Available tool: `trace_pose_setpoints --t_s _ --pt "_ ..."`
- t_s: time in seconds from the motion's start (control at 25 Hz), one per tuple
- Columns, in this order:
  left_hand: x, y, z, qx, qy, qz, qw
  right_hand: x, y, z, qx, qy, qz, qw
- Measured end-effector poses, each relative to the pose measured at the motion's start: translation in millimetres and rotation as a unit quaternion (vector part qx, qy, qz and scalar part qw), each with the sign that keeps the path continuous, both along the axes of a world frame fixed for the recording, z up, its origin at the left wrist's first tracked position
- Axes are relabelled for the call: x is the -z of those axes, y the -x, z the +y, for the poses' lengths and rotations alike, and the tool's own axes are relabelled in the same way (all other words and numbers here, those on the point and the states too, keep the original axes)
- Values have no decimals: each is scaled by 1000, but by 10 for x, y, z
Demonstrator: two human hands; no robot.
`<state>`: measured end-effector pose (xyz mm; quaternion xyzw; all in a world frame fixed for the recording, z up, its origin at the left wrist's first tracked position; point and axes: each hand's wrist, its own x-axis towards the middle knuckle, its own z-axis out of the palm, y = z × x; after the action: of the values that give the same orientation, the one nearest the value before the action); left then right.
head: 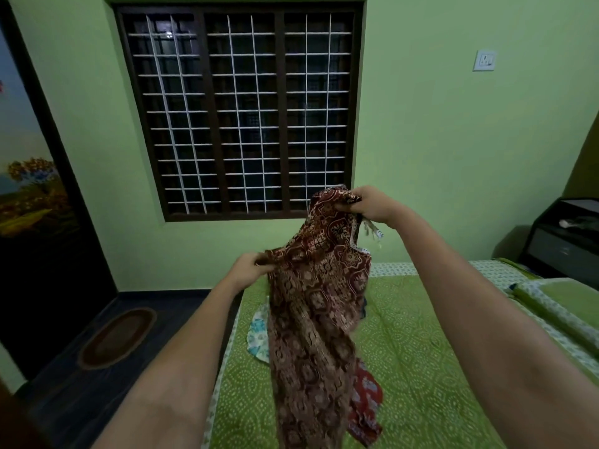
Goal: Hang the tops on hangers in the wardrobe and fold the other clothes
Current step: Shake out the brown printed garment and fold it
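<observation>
A maroon and beige patterned top hangs in the air over the bed, held up by both hands. My right hand grips its upper end, high and to the right. My left hand pinches a side edge lower on the left. The cloth drapes down to the bedspread. Behind it lie a white and blue floral garment and a red patterned garment, both partly hidden by the hanging top.
The bed has a green dotted cover, with a green pillow at the right. A barred window fills the far wall. A dark wardrobe door stands at left, an oval mat on the floor, a black cabinet at right.
</observation>
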<state>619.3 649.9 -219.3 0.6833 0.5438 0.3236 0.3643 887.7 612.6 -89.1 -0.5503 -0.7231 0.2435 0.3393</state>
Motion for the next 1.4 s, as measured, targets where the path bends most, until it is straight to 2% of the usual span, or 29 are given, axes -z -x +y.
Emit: trace_pose_setpoints --t_s 0.08,0.2,0.28,0.4,0.48,0.56,0.64,0.76,0.8,0.88,1.04,1.12,1.16,1.2,1.28,1.32,1.4 --pt "-1 -68 -33 -5 30 -114 993 32 -82 29 16 -27 31 999" --pt "53 -221 -113 2 52 -199 979 8 -119 25 25 -28 32 999" --pt "159 -269 -90 13 67 -169 983 -35 -102 23 27 -30 34 999" --pt "310 -360 -80 67 56 -74 993 -93 -74 8 18 -34 34 999" --pt "349 -373 -42 39 65 -96 992 -109 -85 -1 11 -28 17 999" --pt "372 -325 18 50 115 -117 985 -133 -128 -23 19 -16 4 1000" --pt "370 -279 51 83 184 -130 971 -198 -171 -28 19 -4 7 1000" --pt "282 -418 -106 129 278 -264 914 -320 -146 73 17 -15 67 998" --pt "236 -498 -168 143 296 -297 897 -342 -120 158 38 -35 93 994" --pt "125 -658 -268 152 302 -316 887 -301 -93 328 108 -75 110 985" --pt "28 -833 -245 107 292 -395 864 471 -266 496 256 35 39 965" --pt "25 -862 -188 81 289 -419 857 1035 -465 441 315 100 111 937" --pt "48 -877 -159 80 289 -433 850 1275 -528 332 333 157 178 912" --pt "48 -882 -173 83 291 -443 844 1520 -566 219 329 233 250 880" --pt "57 -899 -174 85 288 -459 837 1903 -595 -1 234 377 336 831" --pt "72 -901 -146 86 286 -466 833 1987 -562 -97 194 405 338 827" --pt "80 -899 -111 90 288 -473 828 1930 -459 -210 131 398 371 829"
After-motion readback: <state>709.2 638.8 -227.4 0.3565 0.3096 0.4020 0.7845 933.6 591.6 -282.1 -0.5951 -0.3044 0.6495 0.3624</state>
